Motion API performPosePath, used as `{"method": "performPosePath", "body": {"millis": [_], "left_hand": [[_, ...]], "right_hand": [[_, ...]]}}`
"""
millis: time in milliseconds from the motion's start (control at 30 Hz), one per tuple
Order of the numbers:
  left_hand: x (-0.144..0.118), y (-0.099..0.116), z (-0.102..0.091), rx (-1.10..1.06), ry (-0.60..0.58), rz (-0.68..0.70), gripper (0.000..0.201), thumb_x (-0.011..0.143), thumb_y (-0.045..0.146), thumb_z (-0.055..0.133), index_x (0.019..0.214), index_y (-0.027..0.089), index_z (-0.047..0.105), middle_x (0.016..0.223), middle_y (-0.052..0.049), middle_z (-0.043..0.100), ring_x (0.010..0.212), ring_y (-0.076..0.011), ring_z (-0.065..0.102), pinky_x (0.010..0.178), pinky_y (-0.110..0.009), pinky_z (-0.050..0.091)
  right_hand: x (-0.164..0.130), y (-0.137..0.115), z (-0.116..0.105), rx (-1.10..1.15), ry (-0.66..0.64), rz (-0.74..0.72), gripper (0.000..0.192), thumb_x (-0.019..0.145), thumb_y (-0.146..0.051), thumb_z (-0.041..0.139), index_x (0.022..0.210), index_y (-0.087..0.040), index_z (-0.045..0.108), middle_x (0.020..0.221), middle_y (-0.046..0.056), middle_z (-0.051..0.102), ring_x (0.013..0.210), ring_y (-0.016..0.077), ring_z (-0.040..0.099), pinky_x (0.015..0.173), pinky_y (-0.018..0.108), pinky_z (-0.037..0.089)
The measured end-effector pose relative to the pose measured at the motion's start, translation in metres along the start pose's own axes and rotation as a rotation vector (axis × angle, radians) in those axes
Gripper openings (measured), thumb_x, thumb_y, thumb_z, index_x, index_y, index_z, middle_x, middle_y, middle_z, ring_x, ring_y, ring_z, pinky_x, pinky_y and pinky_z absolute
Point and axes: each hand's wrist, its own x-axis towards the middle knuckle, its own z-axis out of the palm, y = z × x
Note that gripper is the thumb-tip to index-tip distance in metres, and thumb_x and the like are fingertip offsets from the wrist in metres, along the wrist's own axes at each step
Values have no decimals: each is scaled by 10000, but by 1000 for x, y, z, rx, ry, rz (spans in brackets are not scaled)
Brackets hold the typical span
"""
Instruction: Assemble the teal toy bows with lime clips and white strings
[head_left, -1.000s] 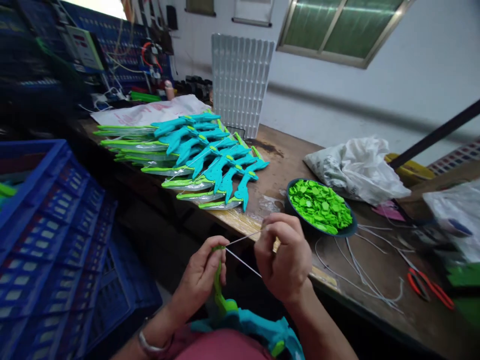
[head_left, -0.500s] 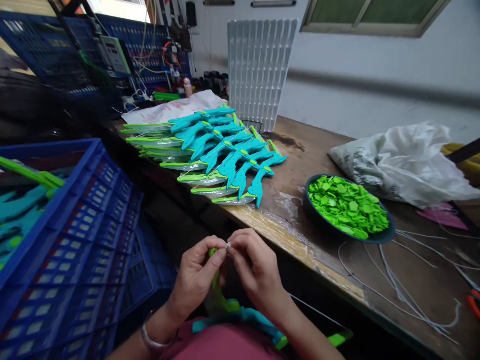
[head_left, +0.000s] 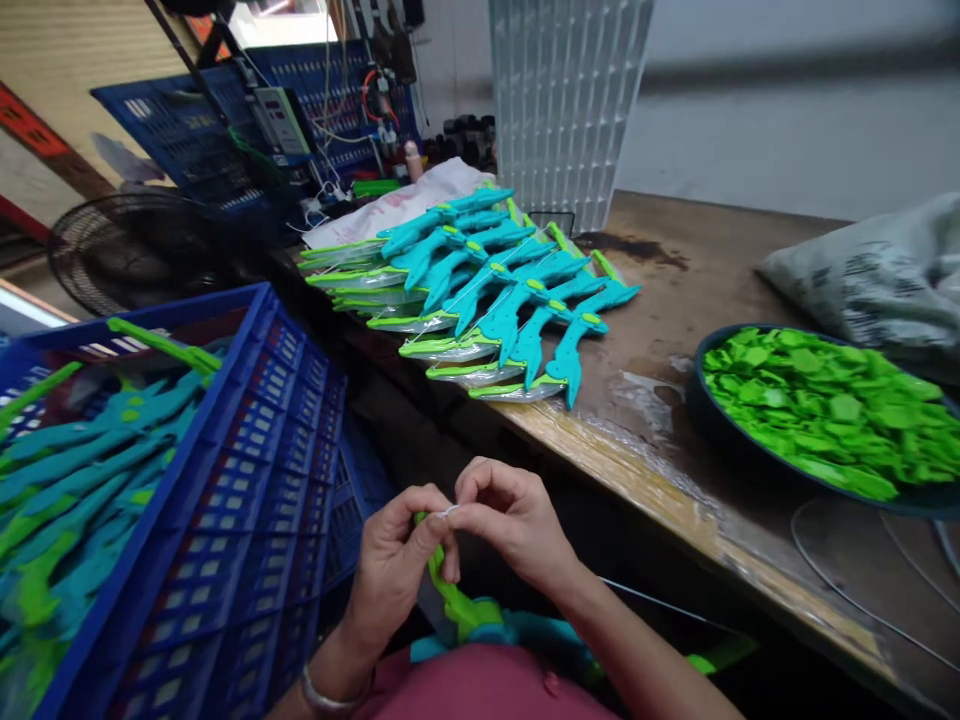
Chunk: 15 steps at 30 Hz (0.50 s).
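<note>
Both hands together over the lap, below the bench edge: left hand [head_left: 394, 560] wrapped round the lime-green tip of a toy bow [head_left: 457, 608], thumb and forefinger pinched; right hand [head_left: 510, 520] pinching the end of a thin white string [head_left: 448, 511] against that same tip. Bow itself resting across the lap, teal grip half hidden behind the wrists.

Likely slip here: string end too short and too fine, easily lost from the pinch if either thumb eases, leaving the knot loose. Slender bow limb liable to flex or twist under too firm a squeeze.

Just beside the left forearm, a blue crate [head_left: 247, 480] holding more teal-and-green bows. Beyond, on the wooden workbench [head_left: 675, 470], a fanned row of strung bows [head_left: 495, 300]; near the right, a dark bowl of green plastic pieces [head_left: 825, 410], close enough to the edge for a careless elbow to tip.
</note>
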Motion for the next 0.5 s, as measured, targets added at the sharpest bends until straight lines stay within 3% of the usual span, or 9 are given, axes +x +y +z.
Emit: {"method": "performPosePath", "body": {"millis": [167,233,300,400,500], "left_hand": [[0,-2,-17,-15,127,-92,228,989,337,619,812,193,631,570,50,574,428,-96,572,465,-210,468],[2,-2,-21,-20,191,-143,239,981,343,629,796,193,612,564,61,551,414,-90,560,439,-197,449],[5,-1,-23,-52,227,-194,254,960,350,655,773,189,593,564,71,519,394,-82,543,413,-187,432],[12,2,-23,-129,191,-252,308,902,382,715,726,178,566,542,75,487,376,-78,520,402,-183,421],[19,3,-21,-192,104,-281,365,853,422,753,684,168,550,529,64,484,378,-82,515,404,-184,419]], "right_hand": [[9,15,9,-389,-84,-417,218,967,-302,666,794,-172,642,770,12,631,697,110,600,650,227,499],[12,16,12,-520,-119,-514,157,1002,-234,590,866,-171,635,792,28,630,720,121,598,648,231,504],[13,13,13,-591,-152,-525,133,1017,-180,518,940,-168,625,866,55,633,771,135,602,661,240,518],[16,7,11,-601,-196,-508,153,1009,-120,453,991,-169,597,1039,102,640,888,156,616,732,271,547],[18,3,7,-602,-227,-525,146,983,-86,447,950,-176,558,978,90,633,870,171,590,725,290,526]]}}
